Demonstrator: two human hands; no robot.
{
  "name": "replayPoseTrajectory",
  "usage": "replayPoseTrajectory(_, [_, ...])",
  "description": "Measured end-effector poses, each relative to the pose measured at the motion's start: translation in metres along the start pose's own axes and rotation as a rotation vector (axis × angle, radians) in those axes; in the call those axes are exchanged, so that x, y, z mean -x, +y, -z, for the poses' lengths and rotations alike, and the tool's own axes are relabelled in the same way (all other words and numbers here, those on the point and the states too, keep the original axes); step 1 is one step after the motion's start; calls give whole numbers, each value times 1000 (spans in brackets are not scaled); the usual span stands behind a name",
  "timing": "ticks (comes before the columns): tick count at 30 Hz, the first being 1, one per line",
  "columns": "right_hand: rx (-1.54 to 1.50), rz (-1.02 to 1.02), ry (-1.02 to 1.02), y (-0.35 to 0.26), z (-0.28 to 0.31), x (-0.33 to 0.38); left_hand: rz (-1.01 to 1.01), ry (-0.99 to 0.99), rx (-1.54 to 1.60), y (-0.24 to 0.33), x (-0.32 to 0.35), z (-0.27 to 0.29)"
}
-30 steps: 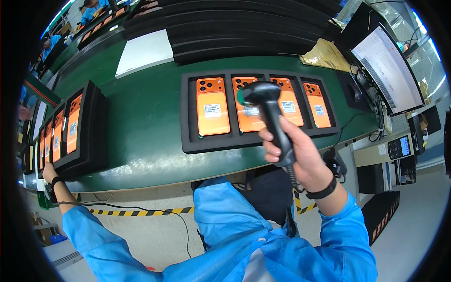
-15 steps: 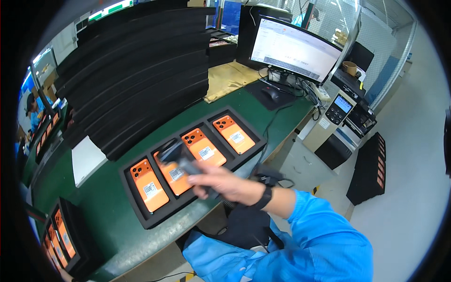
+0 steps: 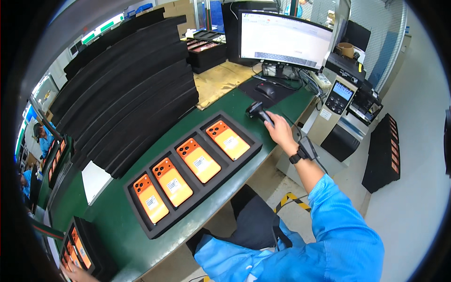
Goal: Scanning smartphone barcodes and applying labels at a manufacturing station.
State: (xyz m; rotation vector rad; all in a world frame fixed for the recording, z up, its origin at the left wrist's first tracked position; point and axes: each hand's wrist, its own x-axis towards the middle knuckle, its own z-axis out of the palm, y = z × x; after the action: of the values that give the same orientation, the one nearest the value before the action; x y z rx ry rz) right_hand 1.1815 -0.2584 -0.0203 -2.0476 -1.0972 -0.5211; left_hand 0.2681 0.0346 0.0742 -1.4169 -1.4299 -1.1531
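My right hand is wrapped around the handle of a black handheld barcode scanner, just off the right end of a black foam tray. Lying in that tray's slots are several orange phones, camera bumps toward the far side and white labels on their backs. At the lower left rim, my left hand rests its partly visible, outstretched fingers against the near ends of orange phones in another black foam tray.
Black foam trays form a tall stack at the back left. A white sheet lies beside it. Behind the scanner are a mouse, a monitor and a label printer. Another phone tray stands by the right wall.
My right hand has carried the scanner from above the middle tray to its right, uncovering the phones. The view has shifted, and more of my left hand shows at the left tray.
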Motion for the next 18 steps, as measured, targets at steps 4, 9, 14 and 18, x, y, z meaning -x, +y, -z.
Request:
replayPoseTrajectory(4, [-73,-55,-125,-19,2,-12,-64,-294,625,251,23,81])
replayPoseTrajectory(9, [-61,232,154,-64,0,1,-414,-713,1141,452,29,109])
replayPoseTrajectory(14, [-356,54,34,-85,-13,27,-724,-871,1163,564,42,60])
replayPoseTrajectory(18, [-418,-24,79,-78,-17,26,-514,-809,1224,634,80,10])
